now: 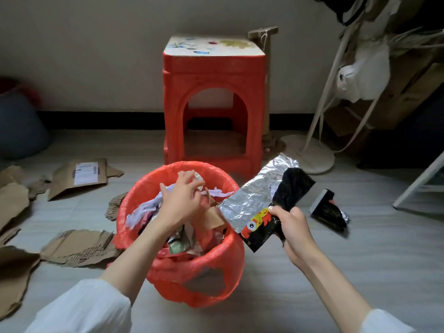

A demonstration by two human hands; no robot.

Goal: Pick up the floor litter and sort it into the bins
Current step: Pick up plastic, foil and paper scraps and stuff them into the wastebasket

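Note:
A bin lined with a red plastic bag (134,195) stands on the floor in front of me, filled with torn paper and scraps. My left hand (180,203) hovers over its opening, its fingers around a crumpled pale scrap (195,176). My right hand (292,227) grips a torn black snack wrapper with a silver foil inside (254,200), held just right of the bin's rim. Another black and silver wrapper (328,209) lies on the floor to the right.
Torn brown cardboard pieces (79,246) and a labelled cardboard mailer (79,176) lie on the floor at left. A red plastic stool (213,104) stands behind the bin. A white fan base (310,152) and stacked clutter stand at right, a blue container (19,123) at far left.

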